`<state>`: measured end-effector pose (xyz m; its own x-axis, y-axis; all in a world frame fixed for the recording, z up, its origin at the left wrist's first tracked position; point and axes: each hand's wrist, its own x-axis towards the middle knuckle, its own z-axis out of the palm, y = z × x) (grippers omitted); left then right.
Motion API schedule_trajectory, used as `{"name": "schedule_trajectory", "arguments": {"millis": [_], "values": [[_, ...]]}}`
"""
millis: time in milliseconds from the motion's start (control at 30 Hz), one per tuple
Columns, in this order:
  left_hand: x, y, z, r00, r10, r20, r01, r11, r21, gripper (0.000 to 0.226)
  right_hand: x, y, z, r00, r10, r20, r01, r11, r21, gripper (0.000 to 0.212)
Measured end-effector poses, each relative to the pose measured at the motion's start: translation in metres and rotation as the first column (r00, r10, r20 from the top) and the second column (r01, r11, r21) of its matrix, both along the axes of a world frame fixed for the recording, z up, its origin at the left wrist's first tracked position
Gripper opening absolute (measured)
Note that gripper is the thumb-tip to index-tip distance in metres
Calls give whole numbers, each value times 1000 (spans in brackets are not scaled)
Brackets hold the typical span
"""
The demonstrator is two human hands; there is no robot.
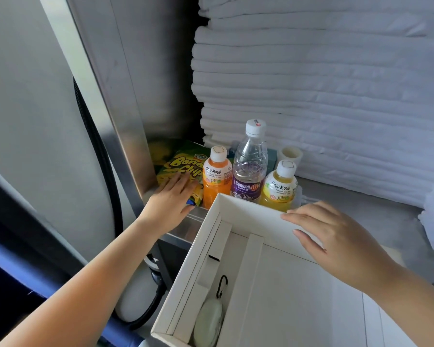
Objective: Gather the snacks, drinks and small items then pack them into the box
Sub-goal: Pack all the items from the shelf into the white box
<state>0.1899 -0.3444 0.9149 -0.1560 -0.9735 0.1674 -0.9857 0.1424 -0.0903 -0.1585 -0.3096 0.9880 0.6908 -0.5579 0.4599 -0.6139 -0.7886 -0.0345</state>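
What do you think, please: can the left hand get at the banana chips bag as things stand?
Probably yes. The left hand lies with straight fingers on the banana chips bag, with nothing between them. The orange Mogu Mogu bottle stands close on the bag's right, but does not block the hand.

Steel shelf (186, 227) with banana-chip bag (182, 162), three bottles (248, 171), folded towels (323, 96)

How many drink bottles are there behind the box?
3: orange Mogu Mogu bottle left, Samwell water bottle middle, yellow Mogu Mogu bottle right. More may hide behind them.
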Motion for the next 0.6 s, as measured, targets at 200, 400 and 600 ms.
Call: {"name": "schedule_trajectory", "arguments": {"millis": [200, 400, 600], "values": [[-3, 5, 15, 998, -46, 49, 48, 998, -46, 56, 1, 0, 0, 1000, -1, 18, 1, 1000, 22, 35], [4, -2, 23, 1000, -29, 0, 29, 1000, 7, 56, 1, 0, -1, 999, -26, 37, 24, 999, 34, 35], [-4, -9, 34, 994, -8, 113, 2, 999, 53, 49, 2, 3, -1, 999, -44, 19, 44, 999, 18, 32]]}}
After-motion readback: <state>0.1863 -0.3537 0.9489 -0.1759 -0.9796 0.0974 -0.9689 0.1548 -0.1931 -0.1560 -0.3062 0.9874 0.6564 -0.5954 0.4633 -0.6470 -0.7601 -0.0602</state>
